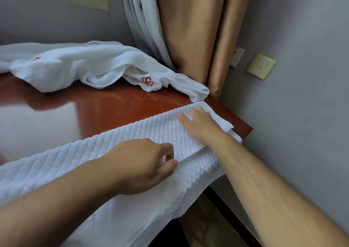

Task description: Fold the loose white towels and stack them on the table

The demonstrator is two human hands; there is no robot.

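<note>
A white waffle-textured towel [120, 143] lies folded lengthwise along the near side of the red-brown table [94, 105], its lower layer hanging over the front edge. My left hand [143, 163] pinches the folded edge of this towel between thumb and fingers. My right hand [200, 124] lies flat with straight fingers on the towel's far right end, near the table corner. A heap of loose white terry towels [81, 65] with a red emblem sits crumpled at the back of the table.
A tan curtain [198, 29] and a white sheer curtain [139, 20] hang behind the table's right corner. Wall sockets [261, 66] sit on the grey wall at right. The table's right edge [243, 126] ends close to that wall.
</note>
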